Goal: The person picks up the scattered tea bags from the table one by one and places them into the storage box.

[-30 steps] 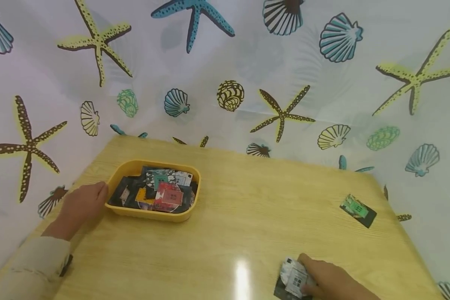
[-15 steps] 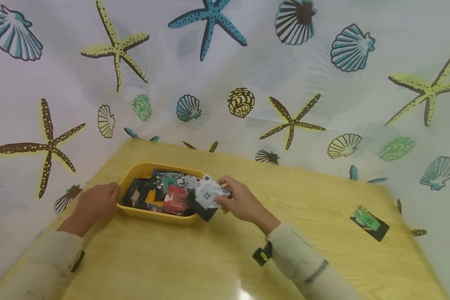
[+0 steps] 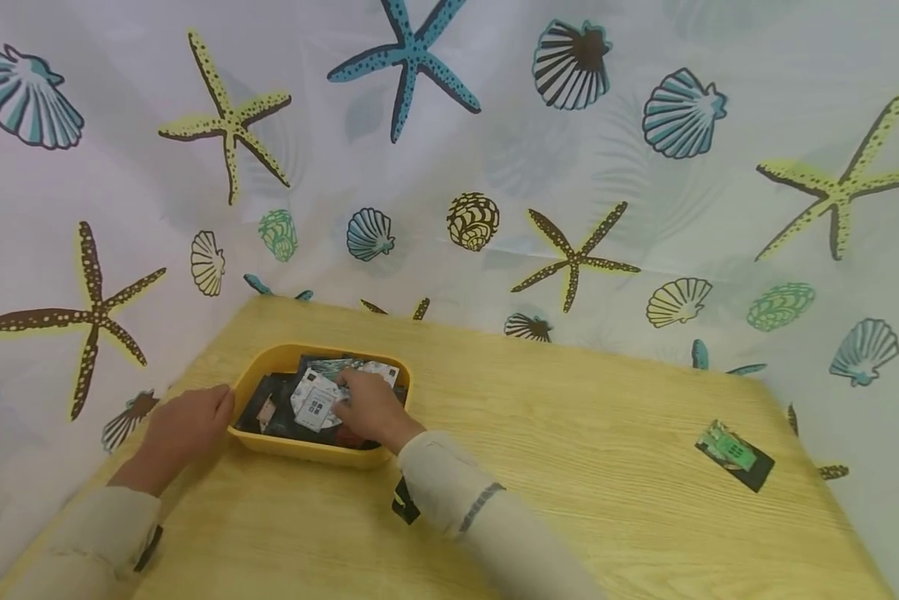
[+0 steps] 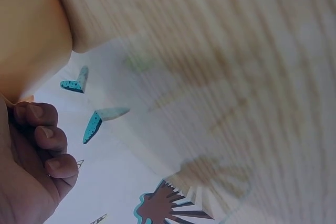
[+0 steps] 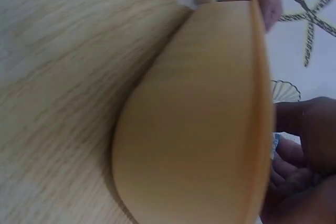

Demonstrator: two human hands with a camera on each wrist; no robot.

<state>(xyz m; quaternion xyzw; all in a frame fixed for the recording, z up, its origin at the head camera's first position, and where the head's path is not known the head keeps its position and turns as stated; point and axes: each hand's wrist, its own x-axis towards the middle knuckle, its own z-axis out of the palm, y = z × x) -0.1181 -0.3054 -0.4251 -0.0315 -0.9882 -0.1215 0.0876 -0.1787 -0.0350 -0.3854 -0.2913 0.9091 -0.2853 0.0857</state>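
Observation:
A yellow plastic basket (image 3: 302, 451) with rounded corners stands at the left of the table, partly filled with flat dark packets bearing coloured labels. My left hand (image 3: 192, 427) grips its left rim; the left wrist view shows curled fingers (image 4: 51, 136) beside the basket wall (image 4: 31, 30). Over the contents, my right hand (image 3: 372, 407) pinches a packet with a white label (image 3: 316, 403). That hand and packet cover much of the pile. In the right wrist view the basket's outer wall (image 5: 189, 114) hides most of the packets from sight.
One packet with a green label (image 3: 734, 454) lies alone on the right part of the wooden table (image 3: 569, 450). A white cloth (image 3: 434, 167) printed with starfish and shells hangs behind the table and along its sides.
My right hand has carried the white-labelled packet from the front right of the table leftward, past the basket's right rim, to over its contents. My left hand stays on the rim.

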